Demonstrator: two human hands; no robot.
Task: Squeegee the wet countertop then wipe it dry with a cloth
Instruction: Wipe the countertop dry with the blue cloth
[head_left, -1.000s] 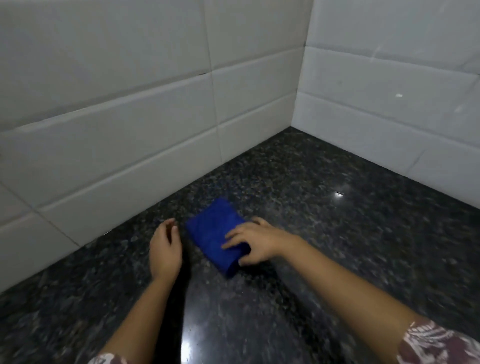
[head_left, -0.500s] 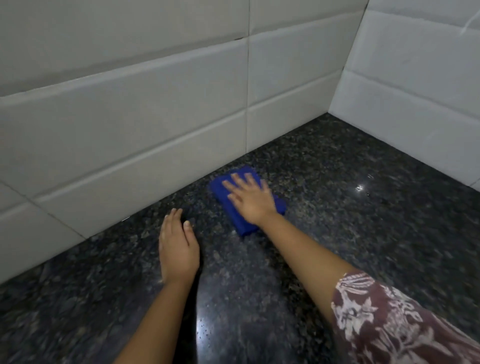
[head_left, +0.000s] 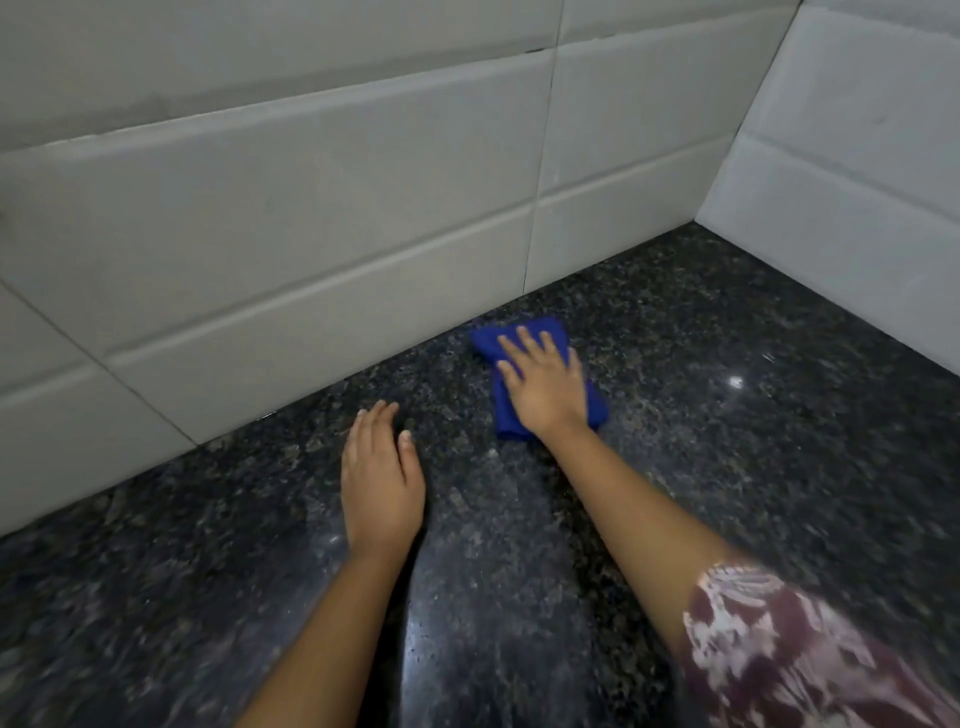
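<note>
A folded blue cloth lies on the dark speckled granite countertop, close to the back tiled wall. My right hand presses flat on top of the cloth, fingers spread and pointing toward the wall, covering most of it. My left hand rests palm down on the bare counter to the left and nearer to me, holding nothing. No squeegee is in view.
White tiled walls meet in a corner at the far right and bound the counter at the back and right. The stone looks glossy with light reflections near my arms.
My right hand has pushed the blue cloth away from me, toward the back wall and slightly right. My left hand stays planted on the counter.
</note>
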